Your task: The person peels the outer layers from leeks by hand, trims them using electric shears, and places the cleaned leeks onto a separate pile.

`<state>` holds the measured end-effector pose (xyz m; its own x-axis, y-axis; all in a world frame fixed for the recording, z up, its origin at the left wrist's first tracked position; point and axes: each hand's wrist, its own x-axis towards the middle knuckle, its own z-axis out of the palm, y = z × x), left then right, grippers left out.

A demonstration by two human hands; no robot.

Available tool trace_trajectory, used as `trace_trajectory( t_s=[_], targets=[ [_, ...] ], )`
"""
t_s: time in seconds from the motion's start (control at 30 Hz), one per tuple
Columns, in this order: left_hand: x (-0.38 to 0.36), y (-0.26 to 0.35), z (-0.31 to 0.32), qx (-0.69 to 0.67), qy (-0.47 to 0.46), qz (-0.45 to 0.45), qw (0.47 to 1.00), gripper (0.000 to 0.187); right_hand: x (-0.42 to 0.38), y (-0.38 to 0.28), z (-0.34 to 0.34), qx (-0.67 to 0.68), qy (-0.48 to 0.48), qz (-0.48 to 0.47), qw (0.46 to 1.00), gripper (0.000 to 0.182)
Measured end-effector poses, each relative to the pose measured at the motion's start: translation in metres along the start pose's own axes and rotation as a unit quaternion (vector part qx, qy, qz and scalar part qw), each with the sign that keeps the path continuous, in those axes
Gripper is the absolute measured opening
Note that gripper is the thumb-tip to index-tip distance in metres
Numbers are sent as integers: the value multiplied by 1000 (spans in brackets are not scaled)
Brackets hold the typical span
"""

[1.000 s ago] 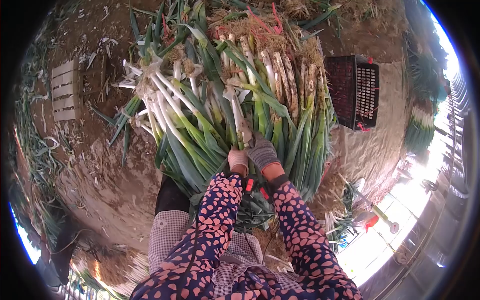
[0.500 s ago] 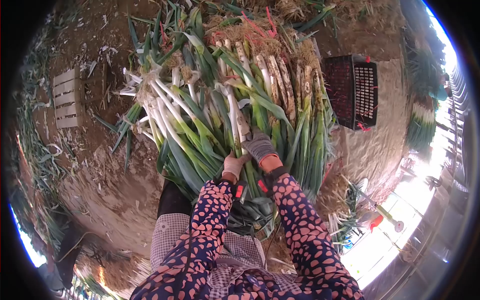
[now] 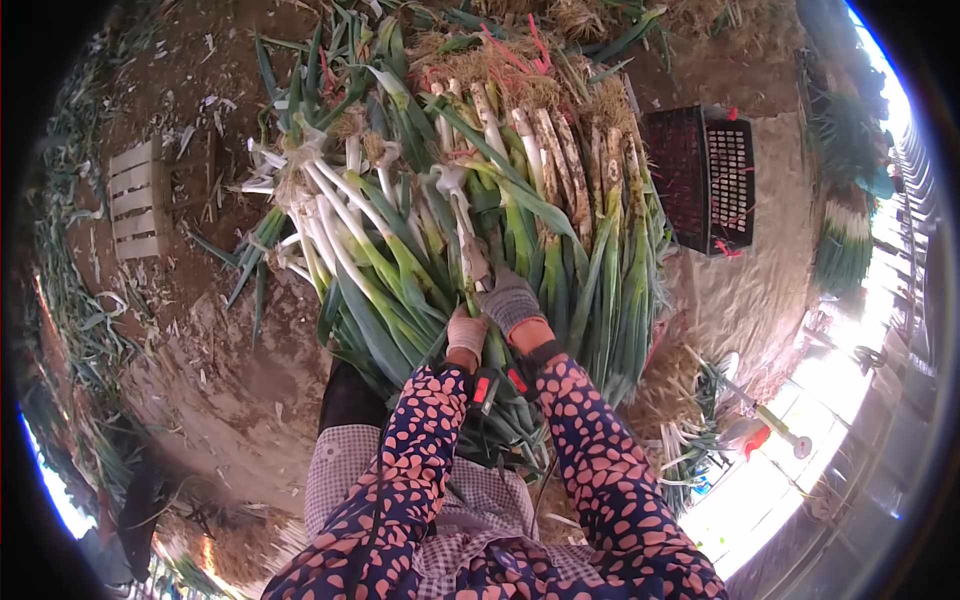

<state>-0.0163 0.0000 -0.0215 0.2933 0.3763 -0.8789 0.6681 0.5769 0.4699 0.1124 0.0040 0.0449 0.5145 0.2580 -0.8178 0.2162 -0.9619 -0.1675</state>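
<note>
A big heap of green onions (image 3: 400, 230) with white stalks and long green leaves lies in front of me on the dirt. My left hand (image 3: 466, 333), in a pinkish glove, grips the green part of one onion stalk (image 3: 462, 225). Just above it, my right hand (image 3: 509, 299), in a grey glove, is closed around the same stalk where its white part starts. The stalk points away from me over the heap, its root end far from my hands. Dark blue sleeves with pink spots cover both my arms.
A black plastic crate (image 3: 712, 180) lies on its side to the right of the heap. A pale wooden slatted piece (image 3: 135, 200) sits at the left. Soil-covered onions (image 3: 575, 160) lie at the heap's right. More bundles (image 3: 840, 250) lie far right. Leaf scraps litter the ground.
Both hands have slid slightly up and left along the stalk. The stalk now stands straighter over the heap, and the leaf bundle by my lap has shifted lower.
</note>
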Motion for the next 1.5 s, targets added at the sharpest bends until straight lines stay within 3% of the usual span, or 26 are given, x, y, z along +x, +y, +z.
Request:
trace_trajectory(
  t_s=[0.1,0.2,0.27,0.33,0.4,0.5,0.6,0.63,0.67,0.77,0.87,0.9,0.97,1.0,1.07,1.17,1.23,1.27,1.3,1.33,1.43,1.5],
  targets=[
    [-2,10,1,115,23,-12,993,52,3,-3,-3,3,7,0,1000,56],
    [15,-11,10,146,46,-21,988,57,-8,-4,1,7,7,1,1000,57],
    [39,-55,21,143,34,63,987,59,-16,-1,2,0,9,-6,1000,56],
    [34,-48,16,101,13,64,993,59,-20,2,2,-5,12,-18,1000,52],
    [16,-18,9,14,-22,-14,1000,56,-11,6,4,40,31,-13,999,54],
    [-25,14,-22,-208,-126,-25,970,50,-17,17,0,126,1,-21,992,54],
    [-38,20,-48,-243,-164,12,956,46,-68,24,0,139,-19,-27,990,53],
    [-39,27,-56,-269,-163,-72,947,47,-92,32,8,152,-18,-34,988,54],
    [-43,38,-61,-301,-160,-98,935,49,-110,38,10,156,-22,-43,987,54],
    [-36,36,-69,-247,-157,-27,956,50,-161,43,7,156,-49,-71,984,53],
    [-40,46,-75,-305,-118,-70,942,49,-162,46,18,194,-31,-88,977,54],
    [-33,46,-88,-10,-104,104,989,45,-151,46,27,276,-42,-62,958,55],
    [-29,64,-115,108,-30,180,977,46,-127,45,51,438,-67,-6,896,57],
    [-26,76,-129,55,12,148,987,46,-121,40,59,427,-89,-3,900,58],
    [-17,103,-161,118,119,142,976,48,-118,35,62,399,-97,-4,912,59],
    [-20,151,-177,369,274,112,881,53,-146,27,40,306,-7,-44,951,59],
    [-22,166,-154,424,300,180,835,56,-157,51,52,355,11,-26,934,58],
    [-4,152,-141,365,278,322,828,47,-168,63,61,380,15,-15,925,58],
    [-8,158,-109,365,209,367,830,41,-182,68,62,416,73,-14,906,58],
    [-12,164,-77,359,133,406,830,35,-194,74,56,410,68,6,909,58],
    [-37,179,42,346,-3,462,816,33,-225,101,43,412,55,50,908,56],
    [-52,187,112,409,-68,465,782,33,-241,122,55,446,57,64,891,54]
  ],
)
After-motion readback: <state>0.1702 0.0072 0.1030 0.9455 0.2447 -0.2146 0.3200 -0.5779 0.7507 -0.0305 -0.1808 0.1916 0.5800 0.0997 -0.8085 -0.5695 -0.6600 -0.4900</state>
